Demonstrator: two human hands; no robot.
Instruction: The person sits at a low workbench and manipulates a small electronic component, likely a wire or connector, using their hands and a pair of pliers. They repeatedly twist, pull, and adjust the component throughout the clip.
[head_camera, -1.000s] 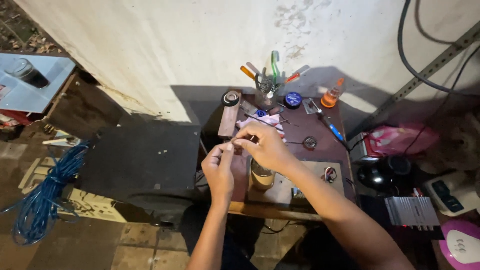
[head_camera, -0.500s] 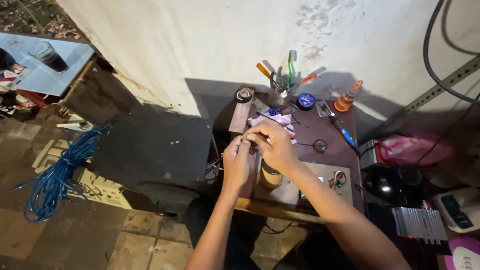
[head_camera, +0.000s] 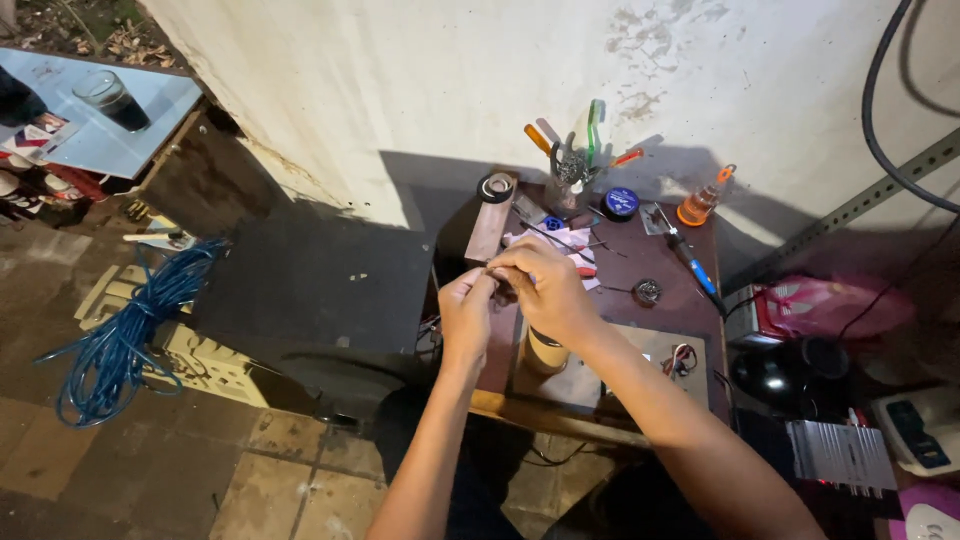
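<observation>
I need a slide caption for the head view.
Left hand and right hand meet over a small brown wooden table.

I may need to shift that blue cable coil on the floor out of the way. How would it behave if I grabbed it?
The blue cable coil lies in loose, uneven loops with no tie visible, so it would probably sag and spill if lifted at one spot. Pushed, it would likely drag and spread rather than slide as one piece. Its many turns suggest some weight.
</observation>
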